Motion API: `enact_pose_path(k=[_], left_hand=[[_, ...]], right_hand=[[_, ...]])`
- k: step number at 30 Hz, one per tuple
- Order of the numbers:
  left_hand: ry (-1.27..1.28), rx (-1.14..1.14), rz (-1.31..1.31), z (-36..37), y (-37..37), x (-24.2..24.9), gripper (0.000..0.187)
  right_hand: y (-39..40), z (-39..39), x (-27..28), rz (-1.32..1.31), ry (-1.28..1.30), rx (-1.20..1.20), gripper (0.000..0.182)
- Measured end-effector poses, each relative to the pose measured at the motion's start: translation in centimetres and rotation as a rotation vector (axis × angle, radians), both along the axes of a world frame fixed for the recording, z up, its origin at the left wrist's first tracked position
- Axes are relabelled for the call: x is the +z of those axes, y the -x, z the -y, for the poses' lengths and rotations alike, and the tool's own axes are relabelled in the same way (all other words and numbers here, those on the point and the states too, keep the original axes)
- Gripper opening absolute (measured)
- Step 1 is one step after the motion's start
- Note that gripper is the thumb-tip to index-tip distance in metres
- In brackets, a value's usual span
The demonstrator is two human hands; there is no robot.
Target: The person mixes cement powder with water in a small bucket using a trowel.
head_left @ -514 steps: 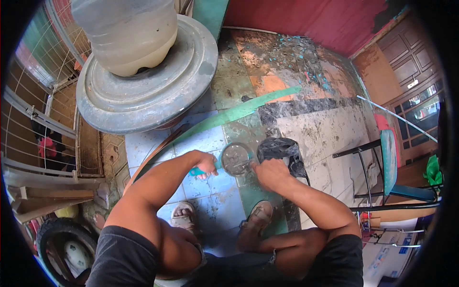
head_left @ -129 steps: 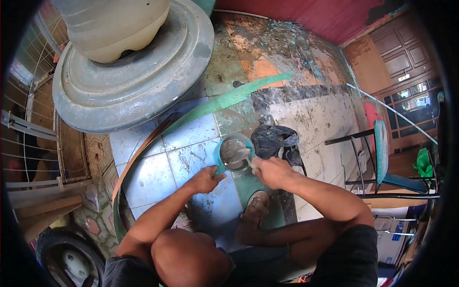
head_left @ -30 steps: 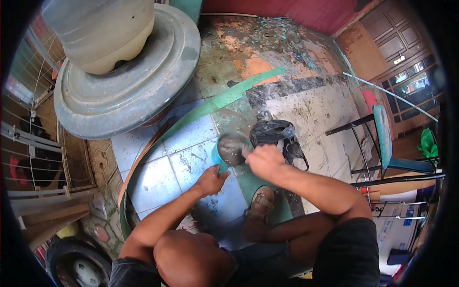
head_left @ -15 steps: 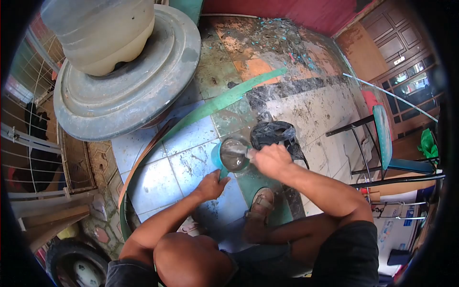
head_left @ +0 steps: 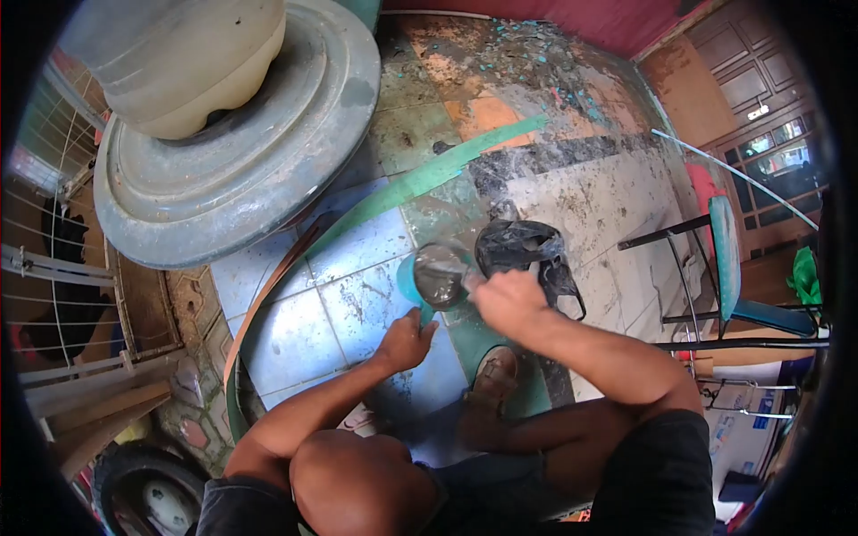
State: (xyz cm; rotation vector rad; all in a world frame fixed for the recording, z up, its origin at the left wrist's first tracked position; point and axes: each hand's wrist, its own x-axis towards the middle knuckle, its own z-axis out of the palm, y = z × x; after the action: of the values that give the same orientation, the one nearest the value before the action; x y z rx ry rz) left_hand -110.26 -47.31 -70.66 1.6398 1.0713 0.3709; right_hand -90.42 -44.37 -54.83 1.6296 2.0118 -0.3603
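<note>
A teal dipper with a wet grey mix inside is held above the tiled floor. My left hand is closed round its handle, on the near side. Over the dipper's right rim, my right hand is closed on a short pale tool that reaches toward the mix. That tool is smeared by motion, and its exact kind cannot be made out. Just beyond my right hand lies a crumpled black plastic bag on the floor.
A long green strip curves across the tiles. A big grey round lid carries a pale plastic container at upper left. A chair stands at right, a tyre at lower left. Debris litters the far floor.
The view has shifted slightly. My right hand has moved a little with the tool at the dipper's rim; my left hand keeps its hold on the handle.
</note>
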Motion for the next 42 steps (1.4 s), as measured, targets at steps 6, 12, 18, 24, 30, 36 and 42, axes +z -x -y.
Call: enact_pose_path(k=[6, 12, 18, 24, 30, 36, 42], left_hand=[[0.321, 0.013, 0.021, -1.8, 0.8, 2.6, 0.044], [0.039, -0.018, -0.004, -0.4, -1.0, -0.9, 0.044], [0.213, -0.019, -0.041, -1.1, 1.0, 0.2, 0.048], [-0.067, -0.053, -0.052, -0.1, -0.2, -1.0, 0.045], [0.27, -0.004, -0.007, -0.8, 0.8, 0.6, 0.044], [-0.1, -0.035, -0.046, 0.2, -0.3, -1.1, 0.044], [0.344, -0.014, -0.006, -1.1, 0.8, 2.4, 0.046]], right_hand=[[0.4, 0.2, 5.1, -0.026, 0.017, -0.041, 0.026], [-0.4, -1.0, 1.8, -0.003, -0.041, -0.024, 0.026], [1.9, 0.8, 6.1, -0.06, 0.031, -0.07, 0.026], [0.1, -0.7, 2.1, -0.006, -0.079, -0.039, 0.025], [1.7, 0.8, 5.2, -0.066, 0.035, -0.062, 0.03], [0.4, -0.9, 3.0, -0.012, -0.075, -0.027, 0.029], [2.1, 1.2, 5.4, -0.053, 0.022, 0.02, 0.03]])
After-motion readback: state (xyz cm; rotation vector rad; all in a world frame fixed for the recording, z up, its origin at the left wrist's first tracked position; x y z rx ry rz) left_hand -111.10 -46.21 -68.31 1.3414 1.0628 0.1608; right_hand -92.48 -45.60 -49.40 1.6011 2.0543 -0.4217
